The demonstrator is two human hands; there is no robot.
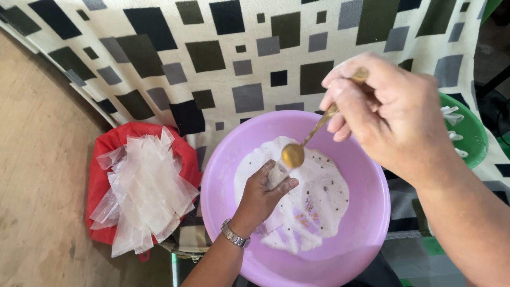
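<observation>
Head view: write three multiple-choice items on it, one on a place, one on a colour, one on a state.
1. The pile of clear plastic bags lies on:
A. a red bag
B. the green basin
C. the wooden floor
2. The basin holding the white powder is:
A. green
B. purple
C. red
3. The left hand is:
A. flat and empty
B. pinching a small bag
C. gripping the spoon

Answers: 1 A, the red bag shows beneath the pile. 2 B, its rim is purple. 3 B, the small bag sits under the spoon, which the right hand holds.
</observation>
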